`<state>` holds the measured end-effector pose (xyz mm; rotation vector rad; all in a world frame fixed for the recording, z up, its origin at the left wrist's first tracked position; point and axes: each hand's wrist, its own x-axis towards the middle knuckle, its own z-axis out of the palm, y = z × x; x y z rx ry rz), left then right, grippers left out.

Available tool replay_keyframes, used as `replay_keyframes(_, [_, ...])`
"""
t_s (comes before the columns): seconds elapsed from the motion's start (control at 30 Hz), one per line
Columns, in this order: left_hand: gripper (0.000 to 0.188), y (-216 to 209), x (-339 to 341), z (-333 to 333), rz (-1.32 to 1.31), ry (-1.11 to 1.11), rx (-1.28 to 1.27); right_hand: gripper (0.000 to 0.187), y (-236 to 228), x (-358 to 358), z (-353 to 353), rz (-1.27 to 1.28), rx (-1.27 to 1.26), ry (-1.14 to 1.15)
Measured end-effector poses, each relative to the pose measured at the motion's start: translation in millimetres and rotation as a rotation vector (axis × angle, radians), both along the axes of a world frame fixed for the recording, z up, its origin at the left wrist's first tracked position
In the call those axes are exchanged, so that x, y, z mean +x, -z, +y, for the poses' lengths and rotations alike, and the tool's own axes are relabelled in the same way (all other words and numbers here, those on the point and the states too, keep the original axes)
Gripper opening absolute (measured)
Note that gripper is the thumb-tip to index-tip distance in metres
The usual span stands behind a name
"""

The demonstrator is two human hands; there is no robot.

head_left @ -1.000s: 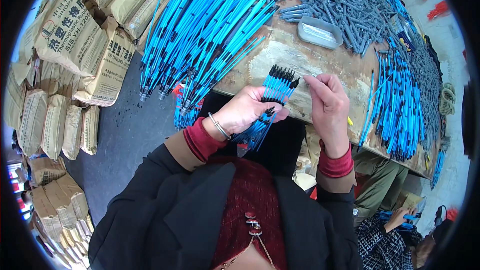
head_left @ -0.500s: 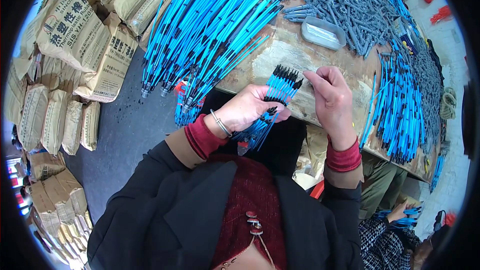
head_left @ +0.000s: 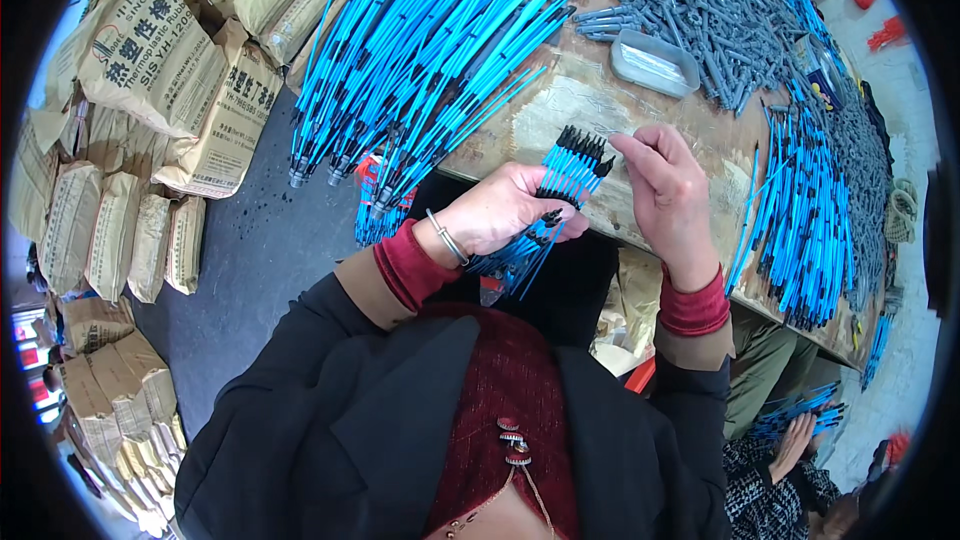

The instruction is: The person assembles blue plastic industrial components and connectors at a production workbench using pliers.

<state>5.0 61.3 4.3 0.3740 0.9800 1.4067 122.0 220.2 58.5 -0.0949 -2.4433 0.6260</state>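
My left hand (head_left: 497, 208) is closed around a bundle of thin blue rods (head_left: 571, 176) with black tips. The tips fan out upward above my fingers, while the lower ends hang below my hand over my lap. Close to the right of those tips, my right hand (head_left: 672, 190) is raised with thumb and forefinger pinched together. Whatever sits in that pinch is too small to make out. Thin silvery slivers lie on the wooden table (head_left: 560, 100) just beyond the bundle.
A large stack of blue rods (head_left: 430, 50) lies at the table's left. Grey plastic parts (head_left: 700, 10) are heaped behind a clear tray (head_left: 655, 65). More blue rods (head_left: 800, 230) lie right. Brown sacks (head_left: 150, 60) stand left; a co-worker's hand (head_left: 795, 445) touches rods at lower right.
The whole view has shifted slightly. My left hand keeps its hold on the bundle, and my right hand stays pinched beside the tips. The co-worker's hand has moved against the rods.
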Motion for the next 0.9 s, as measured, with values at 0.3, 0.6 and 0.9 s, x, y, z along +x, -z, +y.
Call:
replay_keyframes(0.3, [0.023,0,0,-1,0.036,0.029,0.018,0.023,0,-3,1,0.013,-0.076,-0.06])
replay_keyframes(0.6, [0.022,-3,0,0,0.073,0.029,0.002,0.031,2,1,1,-0.116,-0.023,-0.087])
replay_keyframes(0.9, [0.022,-4,1,-5,0.111,0.063,0.018,0.058,-1,-14,57,0.076,-0.241,-0.053])
